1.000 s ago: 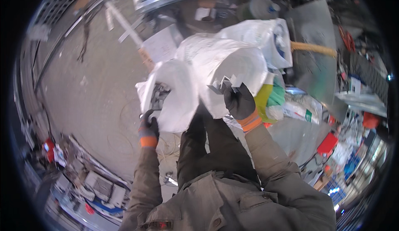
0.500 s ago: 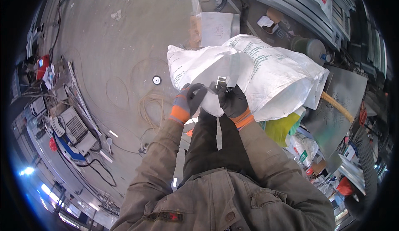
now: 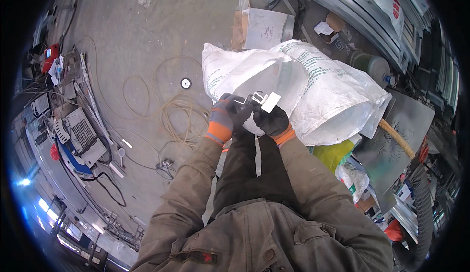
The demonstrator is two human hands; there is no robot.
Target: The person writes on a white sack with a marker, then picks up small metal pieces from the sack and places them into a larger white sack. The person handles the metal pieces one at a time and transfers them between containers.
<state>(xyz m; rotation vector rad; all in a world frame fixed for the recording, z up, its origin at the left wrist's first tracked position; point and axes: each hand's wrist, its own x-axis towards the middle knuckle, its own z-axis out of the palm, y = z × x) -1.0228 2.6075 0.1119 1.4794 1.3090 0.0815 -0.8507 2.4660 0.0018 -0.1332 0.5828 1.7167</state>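
Note:
Both hands wear dark gloves with orange cuffs and are close together over my legs. My right hand (image 3: 272,121) is closed on a short piece of pale metal profile (image 3: 270,102), whose flat face catches the light. Beside it, an open-ended bracket-like metal piece (image 3: 257,97) shows between the two hands. My left hand (image 3: 226,118) has its fingers curled, with a thin bright metal edge (image 3: 240,101) at the fingertips; most of that piece is hidden. Just beyond the hands lies a large white woven sack (image 3: 245,66), its mouth gaping toward me.
A second white sack (image 3: 333,86) lies to the right. Coiled hose (image 3: 176,120) and a small wheel (image 3: 185,83) are on the floor at left. Farther out are a cardboard box (image 3: 265,28), a grey metal sheet (image 3: 396,135), stacked metal profiles (image 3: 362,15) and a perforated machine casing (image 3: 84,134).
The metal piece at my right hand has turned from upright to slanted and come nearer. My left hand has moved right toward it, and a metal edge now shows there. The view has shifted slightly.

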